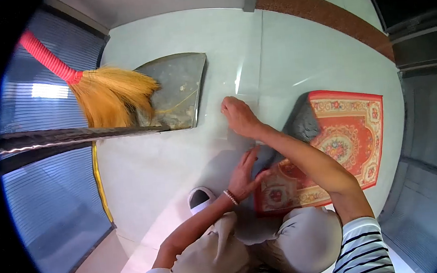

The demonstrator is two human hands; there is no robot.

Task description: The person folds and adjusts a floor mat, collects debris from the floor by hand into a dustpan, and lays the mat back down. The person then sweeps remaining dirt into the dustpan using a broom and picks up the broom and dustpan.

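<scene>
Right hand (240, 118): fingers curled in, can't tell if pinching anything. Left hand (243, 179): fingers extended, thumb apart. Mat (343, 144) lies right of both hands' fingers, near edge by left thumb, contact unclear. Dustpan (181, 83) left of right fingers, broom (115, 96) overlapping it.

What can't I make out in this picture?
In the head view:
Whether the right hand holds anything: its curled fingers hide the palm.
The far end of the broom: cut off by the upper left edge.
Part of the dustpan: behind the broom.
Part of the patterned mat: behind the right forearm.
</scene>
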